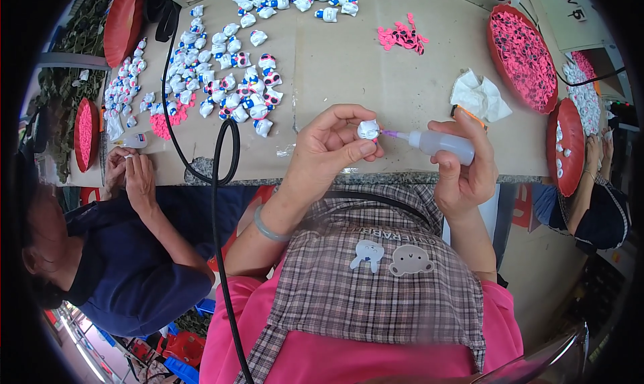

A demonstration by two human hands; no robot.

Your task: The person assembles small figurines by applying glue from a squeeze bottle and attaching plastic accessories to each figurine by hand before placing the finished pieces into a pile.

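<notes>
While our left hand (pixel 329 146) is pinching a small white figure (pixel 367 129) between thumb and fingers, our right hand (pixel 466 166) is gripping a translucent squeeze bottle (pixel 446 146) around its body, the two hands standing apart. The bottle's purple nozzle (pixel 396 135) is pointing leftward at the figure between them; whether it is touching, we cannot tell. We are judging the figure to be light and fairly firm, best held by its sides with the fingertips, clear of the nozzle. The bottle is probably handling as soft and yielding, so we are favouring a light hold around its middle.

Just on our side of both hands, the stone-like table edge (pixel 402 178) is running crosswise. Ahead of them, the tan tabletop (pixel 349 62) is giving us room as far as some loose pink pieces (pixel 402 36). A crumpled white cloth (pixel 479 95) is lying just beyond the right hand, and a red tray (pixel 549 107) of pink pieces is bounding the space farther right. Left of our left hand, clustered white-and-blue figures (pixel 248 92) and a looping black cable (pixel 216 182) are limiting sideways movement.
</notes>
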